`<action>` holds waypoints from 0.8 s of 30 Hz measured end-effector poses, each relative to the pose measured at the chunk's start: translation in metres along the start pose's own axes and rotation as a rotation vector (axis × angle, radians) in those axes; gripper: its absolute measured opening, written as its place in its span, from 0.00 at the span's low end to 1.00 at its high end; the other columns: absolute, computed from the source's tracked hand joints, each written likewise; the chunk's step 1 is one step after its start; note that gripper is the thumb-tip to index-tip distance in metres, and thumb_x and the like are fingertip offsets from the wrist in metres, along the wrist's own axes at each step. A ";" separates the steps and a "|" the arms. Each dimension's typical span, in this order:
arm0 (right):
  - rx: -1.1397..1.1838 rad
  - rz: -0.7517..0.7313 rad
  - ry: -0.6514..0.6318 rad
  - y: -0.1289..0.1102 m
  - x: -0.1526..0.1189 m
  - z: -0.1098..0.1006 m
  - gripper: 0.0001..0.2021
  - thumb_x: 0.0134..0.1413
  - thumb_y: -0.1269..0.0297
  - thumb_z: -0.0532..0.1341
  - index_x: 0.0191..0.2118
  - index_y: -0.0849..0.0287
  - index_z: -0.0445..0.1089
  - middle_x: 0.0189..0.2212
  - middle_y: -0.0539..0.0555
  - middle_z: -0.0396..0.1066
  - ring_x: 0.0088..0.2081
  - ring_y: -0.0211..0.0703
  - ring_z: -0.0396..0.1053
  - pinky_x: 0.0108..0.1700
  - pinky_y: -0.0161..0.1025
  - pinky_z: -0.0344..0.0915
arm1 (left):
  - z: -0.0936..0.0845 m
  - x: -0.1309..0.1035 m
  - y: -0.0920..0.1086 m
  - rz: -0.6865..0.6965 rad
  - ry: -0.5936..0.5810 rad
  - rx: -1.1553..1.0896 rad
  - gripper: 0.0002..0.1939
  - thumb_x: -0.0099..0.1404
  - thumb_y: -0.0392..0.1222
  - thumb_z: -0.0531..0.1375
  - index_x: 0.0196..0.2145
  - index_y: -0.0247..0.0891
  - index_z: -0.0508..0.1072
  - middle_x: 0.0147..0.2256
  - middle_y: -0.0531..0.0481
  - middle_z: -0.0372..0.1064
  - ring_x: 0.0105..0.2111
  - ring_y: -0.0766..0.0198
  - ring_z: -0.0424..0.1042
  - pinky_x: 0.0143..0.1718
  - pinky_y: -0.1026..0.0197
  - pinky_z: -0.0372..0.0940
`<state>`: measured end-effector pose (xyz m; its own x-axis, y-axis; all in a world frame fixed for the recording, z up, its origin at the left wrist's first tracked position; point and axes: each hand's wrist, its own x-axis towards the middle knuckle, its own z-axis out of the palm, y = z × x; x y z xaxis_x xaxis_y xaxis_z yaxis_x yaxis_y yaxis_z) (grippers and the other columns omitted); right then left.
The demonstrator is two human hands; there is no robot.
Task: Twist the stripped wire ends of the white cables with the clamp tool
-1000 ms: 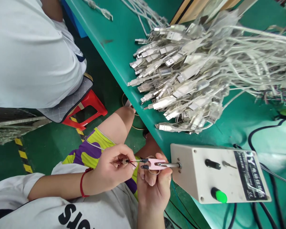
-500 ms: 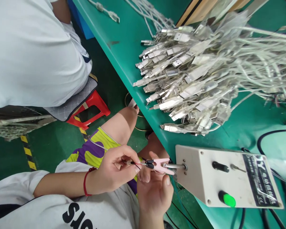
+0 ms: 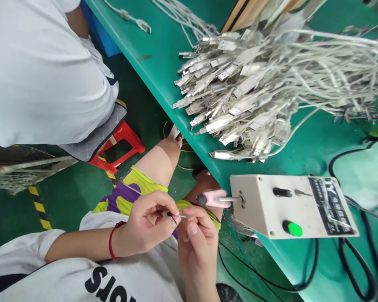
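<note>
A thin grey cable [image 3: 134, 187] runs over my shorts into my left hand [image 3: 151, 220], which wears a red band at the wrist. Its thumb and fingers pinch the cable near its end, where a short dark wire and a thin pale wire stick out. My right hand [image 3: 197, 235], palm turned up, grips the tip of the pale wire between thumb and fingers. Just beyond the hands, a pink clip [image 3: 216, 198] with a dark tip sits on a metal rod of a white machine box [image 3: 255, 205]. Neither hand touches the clip.
A big heap of USB cables [image 3: 236, 92] lies on the green table [image 3: 164, 79]. The box carries a green lit button [image 3: 294, 229], and black cords [image 3: 315, 272] trail beside it. On the left, a seated person in white [image 3: 50, 75] uses a red stool [image 3: 126, 144].
The pale wire has come away from the pink clip. My right hand has left the clip, moved towards my left hand and closed on the wire. The clip has turned on its rod.
</note>
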<state>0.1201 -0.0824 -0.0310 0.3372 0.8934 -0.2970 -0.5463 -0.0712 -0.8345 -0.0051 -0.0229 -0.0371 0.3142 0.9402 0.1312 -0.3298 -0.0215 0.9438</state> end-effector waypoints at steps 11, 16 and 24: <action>-0.031 0.050 0.092 -0.018 -0.012 0.009 0.11 0.53 0.51 0.82 0.32 0.51 0.86 0.23 0.48 0.73 0.25 0.35 0.66 0.30 0.31 0.67 | 0.001 -0.003 -0.002 0.274 -0.242 0.026 0.05 0.74 0.32 0.64 0.43 0.41 0.77 0.28 0.51 0.76 0.23 0.67 0.66 0.28 0.66 0.64; -0.002 0.138 0.059 -0.026 -0.015 0.008 0.12 0.53 0.54 0.82 0.31 0.53 0.84 0.23 0.48 0.73 0.25 0.34 0.66 0.30 0.32 0.66 | 0.000 -0.001 0.000 0.292 -0.289 0.020 0.02 0.76 0.37 0.65 0.41 0.40 0.78 0.27 0.52 0.75 0.22 0.68 0.64 0.26 0.66 0.62; -0.002 0.096 0.015 -0.019 -0.013 -0.001 0.11 0.56 0.57 0.80 0.30 0.55 0.82 0.19 0.45 0.67 0.22 0.34 0.61 0.26 0.33 0.63 | 0.001 0.000 0.000 0.295 -0.298 0.137 0.06 0.69 0.31 0.66 0.40 0.40 0.76 0.26 0.55 0.75 0.21 0.69 0.63 0.25 0.67 0.62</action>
<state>0.1269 -0.0933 -0.0112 0.2948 0.8758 -0.3822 -0.5750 -0.1568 -0.8030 -0.0040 -0.0236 -0.0367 0.4738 0.7484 0.4640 -0.3293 -0.3381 0.8816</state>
